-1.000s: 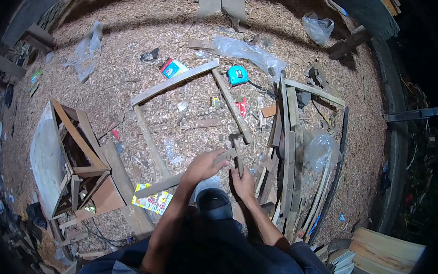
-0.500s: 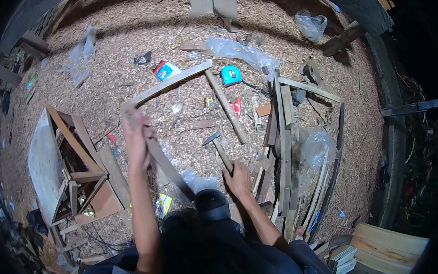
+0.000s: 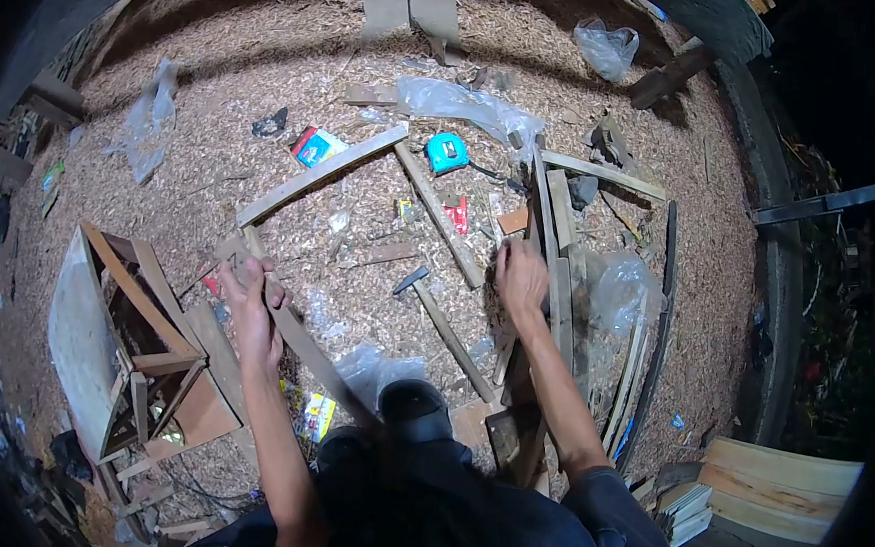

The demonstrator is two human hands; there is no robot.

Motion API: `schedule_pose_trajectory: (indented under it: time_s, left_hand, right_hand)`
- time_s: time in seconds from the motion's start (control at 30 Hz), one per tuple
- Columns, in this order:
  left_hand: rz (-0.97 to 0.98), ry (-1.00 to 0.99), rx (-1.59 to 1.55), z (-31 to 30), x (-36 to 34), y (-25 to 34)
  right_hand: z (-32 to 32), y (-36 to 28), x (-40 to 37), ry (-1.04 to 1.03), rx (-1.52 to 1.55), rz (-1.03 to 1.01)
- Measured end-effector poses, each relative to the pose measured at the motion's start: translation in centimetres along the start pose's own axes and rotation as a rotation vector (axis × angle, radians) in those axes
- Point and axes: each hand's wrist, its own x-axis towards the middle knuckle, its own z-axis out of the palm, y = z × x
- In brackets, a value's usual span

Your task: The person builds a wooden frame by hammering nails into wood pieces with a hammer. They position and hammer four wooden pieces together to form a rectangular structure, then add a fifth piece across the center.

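Note:
My left hand (image 3: 258, 313) is closed round the upper part of a wooden strip (image 3: 317, 361) that slants down toward my feet. Beyond it, two joined strips form an angled wooden frame (image 3: 325, 174) on the wood shavings. A hammer (image 3: 446, 336) lies on the ground between my hands, its head pointing up and left. My right hand (image 3: 523, 279) is off the hammer, at the left edge of the stacked wooden strips (image 3: 559, 296); its fingers curl downward, and what they hold, if anything, is hidden.
A teal tape measure (image 3: 447, 153) lies beyond the hammer. At the left stands a wooden box-like frame (image 3: 167, 361). Clear plastic sheets (image 3: 468, 107) and small packets (image 3: 317, 148) are scattered on the shavings. Curved boards (image 3: 775, 493) are at the lower right.
My right hand has let go of the hammer and moved up and right to the stacked strips. The hammer now lies on the ground. My left hand still holds its strip.

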Motion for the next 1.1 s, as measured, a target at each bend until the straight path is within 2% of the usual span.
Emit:
schedule_pose_trajectory:
  time_s: [0.07,0.13,0.2,0.27,0.47,0.53,0.67,0.73,0.8,0.87,1.1]
  left_hand:
    - [-0.001,-0.033,0.010,-0.2,-0.1,-0.6]
    - [-0.019,-0.071,0.008,0.1,-0.1,-1.1]
    - [-0.025,-0.076,0.008,0.9,-0.6,-1.4]
    - [-0.057,-0.110,-0.010,1.4,-0.9,-2.0]
    - [-0.116,-0.112,0.024,2.6,-1.7,-3.5]
    - [-0.122,-0.097,0.003,3.0,-1.7,-4.2]
    - [-0.164,-0.090,0.022,3.2,-1.6,-4.6]
    - [-0.206,-0.108,0.004,3.0,-1.4,-4.6]
    - [-0.195,-0.100,-0.024,3.1,-1.4,-4.6]
    - [-0.190,-0.108,-0.021,3.3,-1.5,-4.7]
    - [-0.221,-0.055,-0.032,2.5,-1.6,-5.0]
  right_hand:
    - [-1.0,1.5,1.6,0.145,-0.196,-0.198]
    - [0.5,3.3,2.9,0.104,-0.225,-0.155]
    - [1.4,4.4,3.6,0.201,-0.519,-0.230]
    - [2.5,5.2,4.0,0.252,-0.532,-0.245]
    - [2.5,4.9,4.6,0.169,-0.503,-0.126]
    - [2.3,5.2,4.2,0.262,-0.383,-0.161]
    - [3.4,5.4,4.6,0.354,-0.485,-0.158]
    - [2.7,4.8,5.0,0.246,-0.530,-0.103]
    - [2.3,4.5,5.5,0.242,-0.568,-0.095]
    - [1.9,4.0,5.9,0.118,-0.586,-0.066]
    - [2.3,4.5,6.7,0.085,-0.599,-0.140]
